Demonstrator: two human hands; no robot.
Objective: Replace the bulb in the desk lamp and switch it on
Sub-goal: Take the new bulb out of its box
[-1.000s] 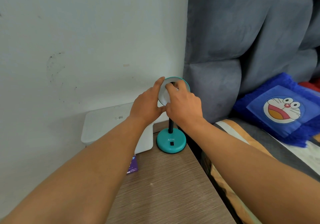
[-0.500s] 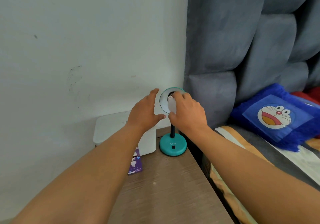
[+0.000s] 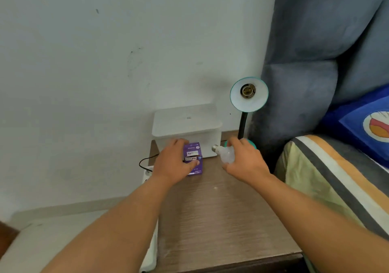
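A teal desk lamp (image 3: pixel 249 94) stands at the back right of the wooden bedside table (image 3: pixel 221 213), its shade tilted toward me. The socket inside the shade is bare. My right hand (image 3: pixel 244 161) holds a white bulb (image 3: pixel 226 154) low over the table, in front of the lamp's teal base, metal screw end pointing left. My left hand (image 3: pixel 174 163) grips a small purple bulb box (image 3: pixel 193 159) standing on the table just left of the bulb.
A white lidded box (image 3: pixel 187 125) sits against the wall behind both hands. A black cable (image 3: pixel 145 161) hangs off the table's left edge. A grey padded headboard (image 3: pixel 311 62) and a bed with a blue cushion (image 3: pixel 362 123) lie to the right.
My right hand has drawn the bulb out of the lamp shade and brought it down to the table. My left hand has left the shade and closed on the purple box.
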